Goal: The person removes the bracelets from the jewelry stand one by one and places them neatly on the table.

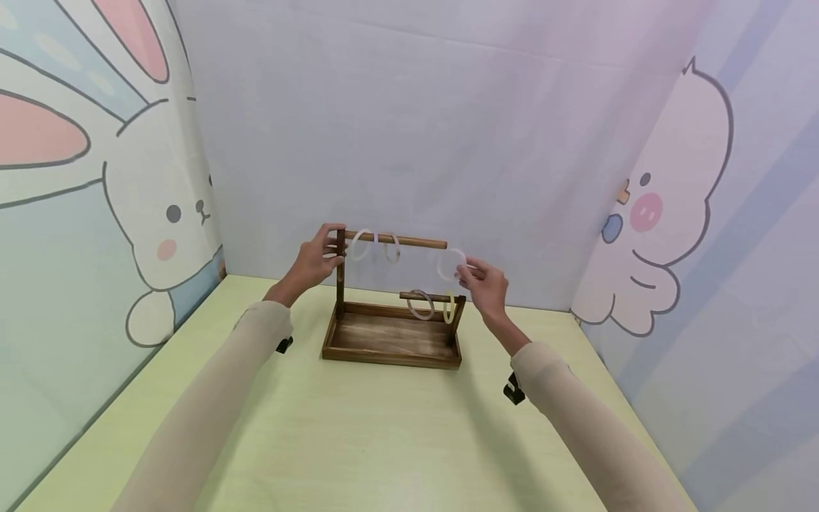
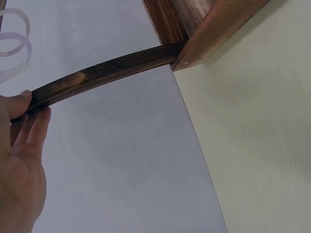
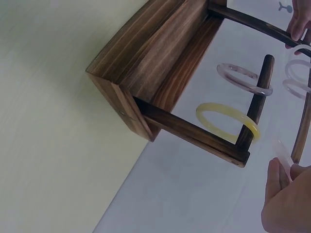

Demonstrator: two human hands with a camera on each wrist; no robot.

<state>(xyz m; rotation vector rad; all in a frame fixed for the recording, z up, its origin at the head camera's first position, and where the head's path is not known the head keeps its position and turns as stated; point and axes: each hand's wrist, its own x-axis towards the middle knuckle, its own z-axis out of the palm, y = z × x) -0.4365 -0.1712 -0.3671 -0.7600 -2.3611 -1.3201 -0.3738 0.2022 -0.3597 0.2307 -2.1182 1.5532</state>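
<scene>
By the wooden rack (image 1: 392,360), just beside the free end of its top bar (image 1: 422,242), your right hand (image 1: 486,284) pinches a pale bangle (image 1: 439,267) by the rim, likely leaving its opening clear; your left hand (image 1: 313,261) grips the rack's tall post (image 1: 340,284), probably bracing it.

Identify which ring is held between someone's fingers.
The pale, translucent ring pinched by the right hand, near the free end of the upper bar; the others, such as the yellow ring, hang on bars, unheld.
</scene>
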